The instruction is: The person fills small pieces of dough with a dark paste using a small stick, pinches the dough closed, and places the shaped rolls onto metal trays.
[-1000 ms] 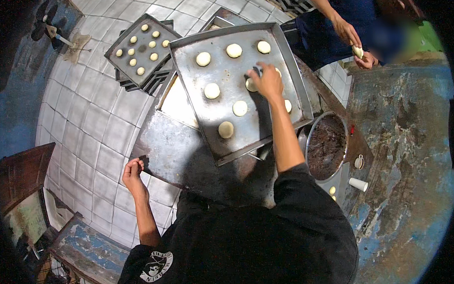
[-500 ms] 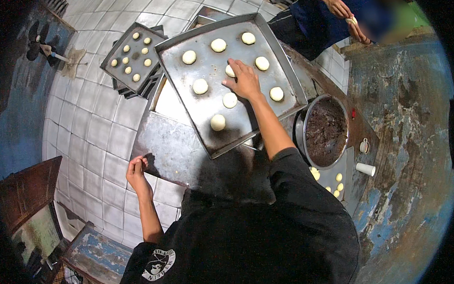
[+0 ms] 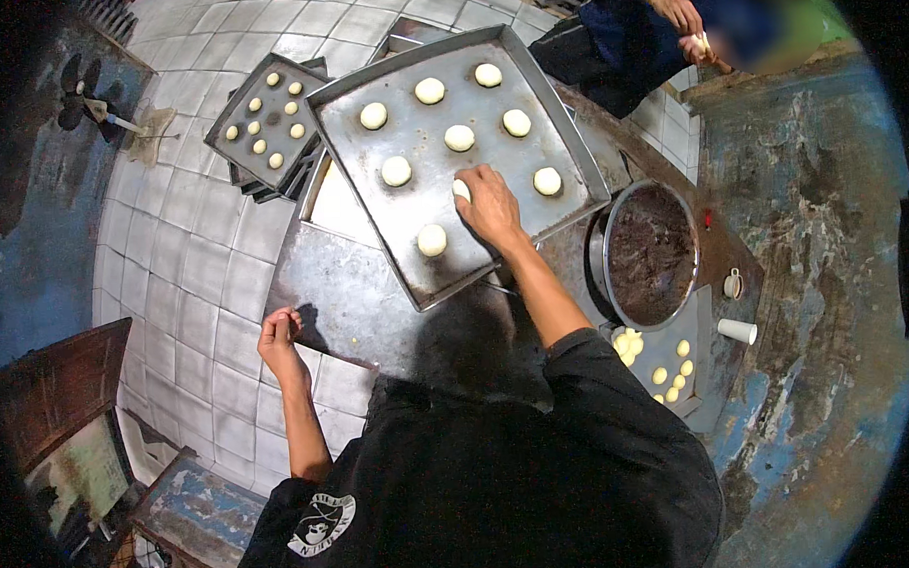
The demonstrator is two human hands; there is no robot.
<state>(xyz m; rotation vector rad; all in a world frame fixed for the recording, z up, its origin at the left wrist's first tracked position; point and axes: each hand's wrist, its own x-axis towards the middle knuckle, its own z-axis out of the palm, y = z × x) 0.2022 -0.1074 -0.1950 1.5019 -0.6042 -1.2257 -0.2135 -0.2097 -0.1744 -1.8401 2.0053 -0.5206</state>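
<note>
Round pale dough balls (image 3: 459,138) are spaced apart in rows on a large metal baking tray (image 3: 420,295). My right hand (image 3: 491,208) reaches over this tray, its fingers curled against a dough ball (image 3: 461,191) in the near middle. Part of that ball is hidden under the hand. My left hand (image 3: 279,332) hovers beyond the left edge of the metal table, its fingers curled in, with nothing seen in them.
Beneath the tray is a metal table (image 3: 340,308). Smaller stacked trays (image 3: 241,143) of dough balls stand at the far left. To the right are a bowl of dark filling (image 3: 654,257), yellow balls (image 3: 629,344) and a white cup (image 3: 737,331). Another person's hands (image 3: 680,18) work at the far right.
My right hand has slid from the middle dough ball toward me, onto a nearer one. The middle ball now shows whole. My left hand has barely moved.
</note>
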